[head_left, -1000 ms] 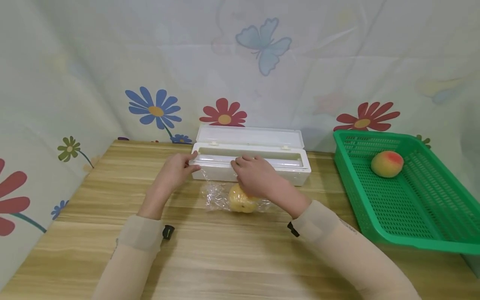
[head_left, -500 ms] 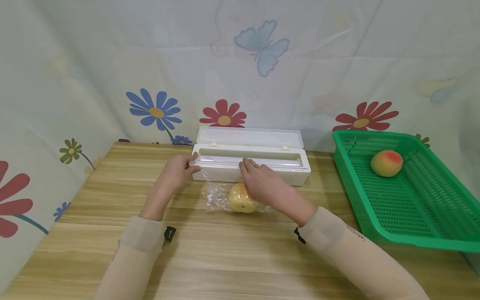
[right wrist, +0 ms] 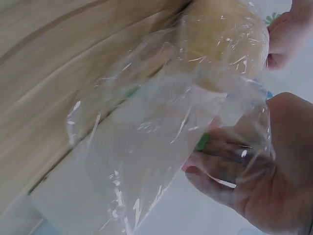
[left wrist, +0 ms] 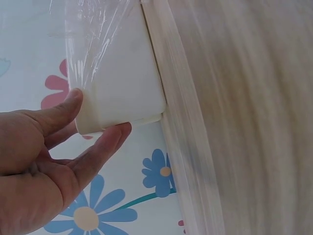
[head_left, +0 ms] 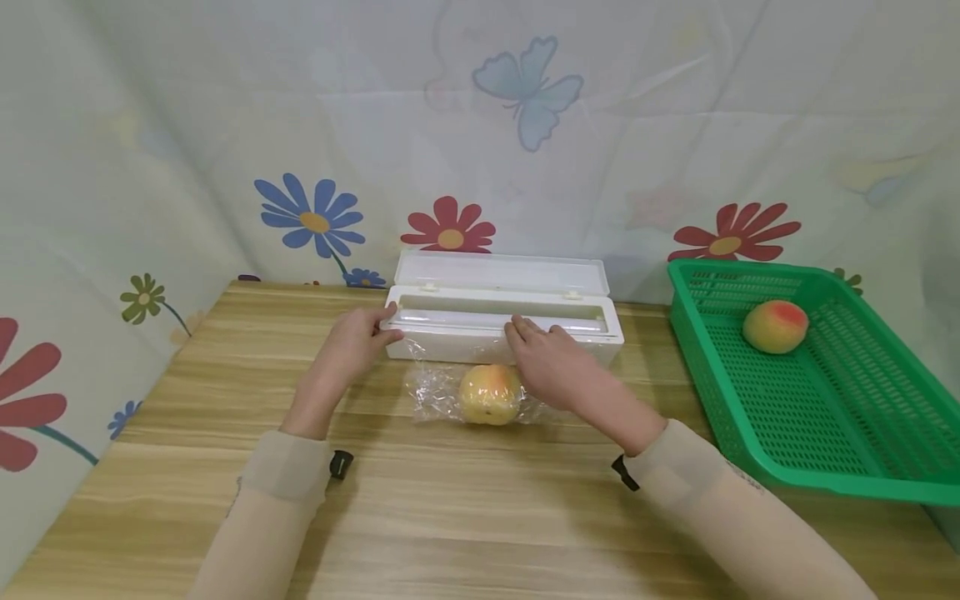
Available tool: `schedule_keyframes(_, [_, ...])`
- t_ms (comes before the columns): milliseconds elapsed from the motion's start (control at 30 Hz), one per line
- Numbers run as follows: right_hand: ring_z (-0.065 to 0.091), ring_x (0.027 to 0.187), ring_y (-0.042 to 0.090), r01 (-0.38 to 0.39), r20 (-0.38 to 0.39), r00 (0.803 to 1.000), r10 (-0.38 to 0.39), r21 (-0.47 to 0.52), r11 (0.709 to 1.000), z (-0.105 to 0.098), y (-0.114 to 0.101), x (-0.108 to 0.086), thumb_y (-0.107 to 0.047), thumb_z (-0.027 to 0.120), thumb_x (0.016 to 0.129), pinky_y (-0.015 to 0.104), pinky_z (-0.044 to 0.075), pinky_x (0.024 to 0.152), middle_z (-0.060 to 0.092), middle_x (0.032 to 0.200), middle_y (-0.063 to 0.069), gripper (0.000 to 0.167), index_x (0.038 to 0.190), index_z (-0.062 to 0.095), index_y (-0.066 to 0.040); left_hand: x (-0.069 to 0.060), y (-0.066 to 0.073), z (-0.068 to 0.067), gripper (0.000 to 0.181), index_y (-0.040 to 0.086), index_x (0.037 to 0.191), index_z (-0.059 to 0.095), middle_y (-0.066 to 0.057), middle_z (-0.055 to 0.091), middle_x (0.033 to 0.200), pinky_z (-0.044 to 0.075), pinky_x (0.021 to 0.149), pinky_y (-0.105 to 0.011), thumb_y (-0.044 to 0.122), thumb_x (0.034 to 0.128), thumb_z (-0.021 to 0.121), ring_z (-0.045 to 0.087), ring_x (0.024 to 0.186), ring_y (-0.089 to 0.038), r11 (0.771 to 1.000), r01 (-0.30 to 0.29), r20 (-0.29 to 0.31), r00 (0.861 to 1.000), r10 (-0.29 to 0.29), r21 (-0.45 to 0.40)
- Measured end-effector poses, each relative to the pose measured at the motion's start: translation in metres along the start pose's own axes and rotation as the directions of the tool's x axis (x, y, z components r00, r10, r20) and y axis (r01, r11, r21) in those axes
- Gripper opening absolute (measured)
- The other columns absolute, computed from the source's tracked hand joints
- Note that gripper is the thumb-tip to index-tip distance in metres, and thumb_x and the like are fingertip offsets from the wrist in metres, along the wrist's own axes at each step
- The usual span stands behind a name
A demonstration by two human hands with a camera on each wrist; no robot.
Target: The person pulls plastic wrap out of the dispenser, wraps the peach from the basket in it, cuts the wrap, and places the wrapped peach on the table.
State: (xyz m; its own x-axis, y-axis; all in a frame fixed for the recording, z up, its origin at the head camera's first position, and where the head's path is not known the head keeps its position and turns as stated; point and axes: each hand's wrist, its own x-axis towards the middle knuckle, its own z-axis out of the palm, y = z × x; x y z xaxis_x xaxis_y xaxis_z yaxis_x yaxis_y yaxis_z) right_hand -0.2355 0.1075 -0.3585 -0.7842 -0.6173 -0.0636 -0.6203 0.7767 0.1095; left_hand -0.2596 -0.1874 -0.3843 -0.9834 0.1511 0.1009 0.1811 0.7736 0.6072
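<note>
A white plastic-wrap dispenser box stands with its lid raised and a roll of clear film inside. My left hand grips its left end, thumb on the near side, as the left wrist view shows. My right hand is at the box's front top edge, right of its middle. In the right wrist view its fingers close at a small green piece, seemingly a cutter slider, partly behind film. A yellow-red peach lies before the box under crumpled clear wrap.
A green perforated basket stands on the right, with a second peach inside. A floral cloth hangs behind the wooden table.
My right hand has slid rightward along the box's front edge, leaving more of the wrapped peach visible. The left hand stays on the box's left end.
</note>
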Motion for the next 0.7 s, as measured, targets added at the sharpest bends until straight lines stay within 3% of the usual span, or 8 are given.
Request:
schedule_keyframes(233, [0.041,0.142,0.040,-0.037,-0.025,0.999,0.037,0.022,0.999,0.006,0.016,-0.017,-0.007,0.054,0.101,0.060,0.042,0.106,0.036,0.156,0.031,0.055,0.150,0.038,0.013,0.000,0.001,-0.001,0.053,-0.005,0.145,0.050,-0.014,0.063,0.087,0.041,0.063,-0.034,0.016,0.1002,0.069,0.048,0.069,-0.021,1.000,-0.003,-0.007,1.000,0.003,-0.002])
schedule_keyframes(467, [0.043,0.140,0.041,-0.071,-0.062,0.995,0.074,0.044,0.996,0.013,0.030,-0.032,0.001,0.049,0.100,0.062,0.042,0.104,0.039,0.153,0.032,0.050,0.148,0.041,0.013,0.000,0.000,-0.002,0.053,-0.005,0.145,0.050,-0.013,0.062,0.084,0.041,0.063,-0.033,0.016,0.1003,0.069,0.048,0.069,-0.021,1.000,-0.001,-0.005,1.000,0.001,0.003])
schedule_keyframes(600, [0.048,0.136,0.042,-0.080,-0.099,0.992,0.082,0.032,0.996,0.014,0.035,-0.038,0.002,0.053,0.097,0.059,0.046,0.100,0.044,0.150,0.033,0.050,0.144,0.045,0.014,0.000,0.001,-0.002,0.053,-0.004,0.145,0.050,-0.015,0.065,0.088,0.043,0.064,-0.034,0.016,0.0999,0.069,0.050,0.070,-0.022,1.000,0.004,-0.004,1.000,-0.004,-0.005])
schedule_keyframes(700, [0.048,0.135,0.043,-0.089,-0.106,0.990,0.092,0.036,0.995,0.012,0.038,-0.043,0.001,0.055,0.096,0.059,0.042,0.106,0.045,0.147,0.035,0.049,0.142,0.046,0.016,0.000,0.002,-0.001,0.053,-0.004,0.145,0.050,-0.015,0.065,0.087,0.042,0.064,-0.034,0.016,0.0998,0.069,0.050,0.069,-0.021,1.000,-0.002,-0.005,1.000,0.002,-0.010])
